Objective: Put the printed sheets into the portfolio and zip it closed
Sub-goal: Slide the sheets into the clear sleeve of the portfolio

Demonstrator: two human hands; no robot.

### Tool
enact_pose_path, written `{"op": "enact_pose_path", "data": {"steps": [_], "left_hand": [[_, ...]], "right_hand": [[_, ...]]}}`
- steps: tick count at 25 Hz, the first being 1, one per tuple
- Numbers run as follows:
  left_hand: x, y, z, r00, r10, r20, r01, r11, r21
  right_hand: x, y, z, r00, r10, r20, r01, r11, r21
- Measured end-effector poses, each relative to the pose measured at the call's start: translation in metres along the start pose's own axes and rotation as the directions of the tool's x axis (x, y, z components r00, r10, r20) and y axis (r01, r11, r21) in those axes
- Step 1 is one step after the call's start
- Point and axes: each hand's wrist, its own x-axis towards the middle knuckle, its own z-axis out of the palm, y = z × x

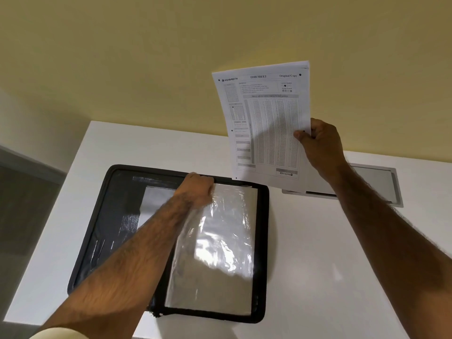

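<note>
A black zip portfolio [107, 216] lies open on the white table [318, 241]. Its right half holds clear plastic sleeves [220, 245] with a pale sheet beneath. My left hand [198, 189] pinches the top edge of a sleeve near the portfolio's far rim and lifts it slightly. My right hand [320, 145] holds the printed sheets [264, 123] upright in the air, gripped at their right edge. The sheets hang above the portfolio's far right corner. Their top page is an OMR answer form.
A grey recessed cable hatch [374, 184] is set into the table behind my right forearm. A yellow wall [220, 45] stands right behind the table. The table's left edge drops to a grey floor [24, 204].
</note>
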Motion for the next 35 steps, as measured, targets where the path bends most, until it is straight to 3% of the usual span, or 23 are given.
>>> {"op": "enact_pose_path", "data": {"steps": [3,5,9,11,15,18,20,25,30,35], "left_hand": [[0.005,0.011,-0.002,0.999,0.031,0.031,-0.026,0.986,-0.168],[0.009,0.02,-0.002,0.999,0.039,0.013,-0.037,0.985,-0.169],[0.004,0.034,0.008,0.989,-0.019,-0.144,0.042,0.986,0.162],[-0.006,0.034,0.018,0.966,-0.071,-0.248,0.126,0.97,0.21],[-0.023,0.038,0.036,0.929,-0.162,-0.332,0.179,0.984,0.022],[-0.031,0.038,0.047,0.905,-0.211,-0.37,0.171,0.976,-0.138],[-0.036,0.038,0.051,0.907,-0.203,-0.37,0.134,0.97,-0.203],[-0.042,0.044,0.045,0.89,-0.286,-0.355,0.185,0.938,-0.293],[-0.049,0.051,0.036,0.867,-0.345,-0.36,0.245,0.923,-0.296],[-0.048,0.055,0.02,0.934,-0.212,-0.288,0.131,0.952,-0.277]], "right_hand": [[0.0,0.0,-0.001,1.0,-0.007,-0.004,0.007,1.0,-0.019],[0.0,-0.001,-0.001,1.0,-0.01,-0.004,0.01,0.999,-0.033],[0.003,-0.003,-0.001,1.0,-0.01,-0.005,0.01,1.0,-0.019],[0.005,-0.005,-0.001,1.0,-0.017,-0.008,0.017,1.0,-0.013],[0.011,-0.013,0.003,0.999,-0.045,0.024,0.046,0.999,-0.014],[0.02,-0.03,0.013,0.991,-0.033,0.133,0.032,0.999,0.009],[0.026,-0.043,0.022,0.975,-0.065,0.213,0.081,0.994,-0.07],[0.037,-0.061,0.045,0.941,-0.021,0.337,0.066,0.99,-0.122],[0.037,-0.068,0.065,0.946,-0.041,0.32,0.125,0.961,-0.245],[0.037,-0.073,0.078,0.935,-0.03,0.354,0.103,0.977,-0.189]]}}
